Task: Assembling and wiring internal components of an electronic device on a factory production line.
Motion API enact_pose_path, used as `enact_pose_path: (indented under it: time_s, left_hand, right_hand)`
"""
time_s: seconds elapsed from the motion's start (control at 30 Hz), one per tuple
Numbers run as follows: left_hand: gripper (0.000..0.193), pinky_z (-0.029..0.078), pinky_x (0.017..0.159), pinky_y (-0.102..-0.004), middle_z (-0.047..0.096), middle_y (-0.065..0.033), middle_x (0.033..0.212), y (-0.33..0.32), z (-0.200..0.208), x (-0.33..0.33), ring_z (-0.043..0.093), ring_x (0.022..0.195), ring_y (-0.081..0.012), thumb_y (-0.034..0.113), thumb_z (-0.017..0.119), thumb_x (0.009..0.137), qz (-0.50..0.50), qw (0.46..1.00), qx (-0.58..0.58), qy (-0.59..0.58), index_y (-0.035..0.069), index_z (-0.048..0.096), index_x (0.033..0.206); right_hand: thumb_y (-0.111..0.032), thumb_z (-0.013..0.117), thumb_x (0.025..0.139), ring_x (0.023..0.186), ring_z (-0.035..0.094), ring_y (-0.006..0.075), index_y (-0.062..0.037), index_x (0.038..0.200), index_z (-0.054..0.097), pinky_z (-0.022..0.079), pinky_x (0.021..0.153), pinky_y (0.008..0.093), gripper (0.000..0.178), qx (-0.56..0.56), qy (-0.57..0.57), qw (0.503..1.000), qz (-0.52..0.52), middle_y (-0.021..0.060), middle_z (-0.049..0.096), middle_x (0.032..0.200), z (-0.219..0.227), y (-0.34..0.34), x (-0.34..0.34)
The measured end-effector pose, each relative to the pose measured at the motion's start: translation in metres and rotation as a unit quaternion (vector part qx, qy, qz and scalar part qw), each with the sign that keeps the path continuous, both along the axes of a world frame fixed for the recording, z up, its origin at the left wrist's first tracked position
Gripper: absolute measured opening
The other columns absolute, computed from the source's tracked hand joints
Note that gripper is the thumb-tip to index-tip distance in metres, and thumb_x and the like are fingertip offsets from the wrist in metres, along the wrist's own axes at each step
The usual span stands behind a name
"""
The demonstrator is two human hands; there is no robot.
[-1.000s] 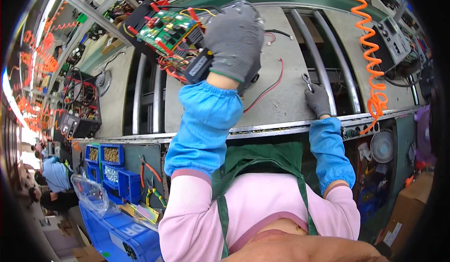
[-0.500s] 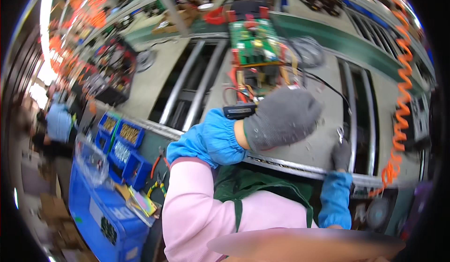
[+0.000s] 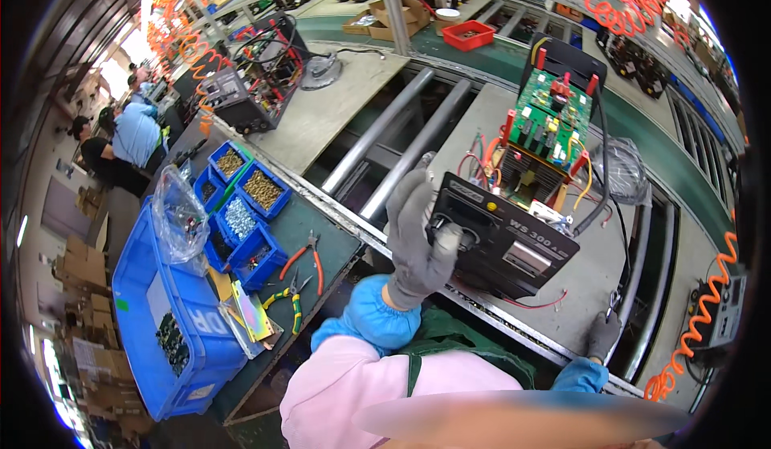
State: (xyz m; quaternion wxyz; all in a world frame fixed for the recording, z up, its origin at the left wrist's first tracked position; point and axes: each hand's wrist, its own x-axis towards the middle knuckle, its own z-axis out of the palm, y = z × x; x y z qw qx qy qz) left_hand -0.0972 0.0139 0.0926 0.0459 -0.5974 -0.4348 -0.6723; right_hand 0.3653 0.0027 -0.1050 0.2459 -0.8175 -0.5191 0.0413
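Note:
My left hand, in a grey glove, is at the left side of a black machine front panel. Its fingers stretch upward, apart from the thumb, which lies over the panel's face near a dark round fitting. Whether it bears any of the panel's weight cannot be seen. Behind the panel stands the machine's open chassis, with a green circuit board, red posts and loose coloured wires. Lower right, my gloved right hand is closed around a slim metal wrench, whose end sticks up past the fingers.
Blue bins of screws and small parts stand at left, beside red-handled pliers, yellow-green cutters and a large blue crate. Metal rollers flank the work board. A coiled orange hose hangs at right; people work far left.
The view has swung left. My left hand, earlier across the front of the machine, is now at the panel's left side, leaving its face visible. My right hand still holds the wrench.

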Motion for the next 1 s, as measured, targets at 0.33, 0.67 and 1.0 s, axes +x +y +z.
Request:
enact_pose_path:
  time_s: [0.33,0.67,1.0]
  left_hand:
    - [0.055,0.044,0.091,-0.0312,0.056,-0.0090,0.115,-0.004,-0.094,0.012,0.054,0.103,-0.0156,0.044,0.044,0.099,-0.120,0.932,-0.141,-0.311,-0.001,0.045,0.131]
    - [0.044,0.040,0.099,-0.0360,0.053,-0.0149,0.123,0.021,-0.193,-0.038,0.050,0.113,-0.0243,0.025,0.037,0.102,0.158,0.951,-0.250,-0.090,-0.005,0.044,0.132]
    - [0.077,0.034,0.107,-0.0392,0.047,-0.0134,0.136,0.074,-0.084,-0.073,0.046,0.124,-0.0248,0.064,0.030,0.096,-0.126,0.901,-0.228,-0.346,0.002,0.037,0.142]
  right_hand:
    - [-0.004,0.067,0.078,0.073,0.046,0.0070,0.0015,0.123,0.058,0.041,0.067,0.0222,0.047,0.017,0.549,0.798,0.249,0.0025,0.060,0.100,0.078,-0.011,-0.176]
    - [-0.009,0.077,0.068,0.090,0.057,0.0125,0.0016,0.106,0.061,0.048,0.075,0.0294,0.043,-0.003,0.571,0.734,0.366,0.0039,0.061,0.096,0.083,-0.003,-0.224]
    - [-0.021,0.061,0.087,0.078,0.061,0.0125,-0.0076,0.114,0.064,0.049,0.069,0.0310,0.030,0.001,0.585,0.738,0.336,0.0057,0.067,0.087,0.110,0.074,-0.244]
